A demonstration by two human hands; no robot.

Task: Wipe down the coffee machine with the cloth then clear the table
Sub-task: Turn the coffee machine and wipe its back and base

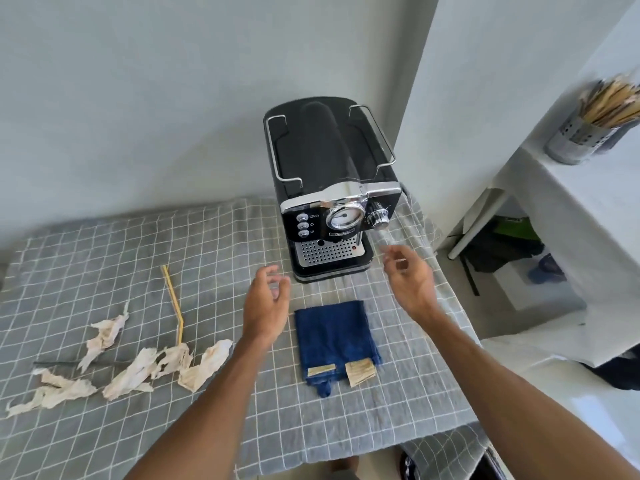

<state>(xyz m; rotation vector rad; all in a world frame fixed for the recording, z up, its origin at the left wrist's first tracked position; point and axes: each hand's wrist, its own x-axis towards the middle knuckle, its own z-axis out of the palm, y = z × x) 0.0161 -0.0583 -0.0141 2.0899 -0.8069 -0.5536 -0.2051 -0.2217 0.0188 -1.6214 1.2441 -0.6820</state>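
head view shows my left hand [266,303] and right hand [410,278] both loose and empty above the surface [214,244], flanking the folded blue cloth [334,336] lying just before the coffee machine [329,188]. i'd pinch the cloth's near edge first, leaving the paper scraps [138,368] for later.

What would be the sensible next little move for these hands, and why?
Probably lower one hand, likely the right hand, onto the folded blue cloth and pick it up. Both hands, the left hand too, are open and hold nothing, the cloth lies flat on the table between them, and the coffee machine behind it needs wiping first.
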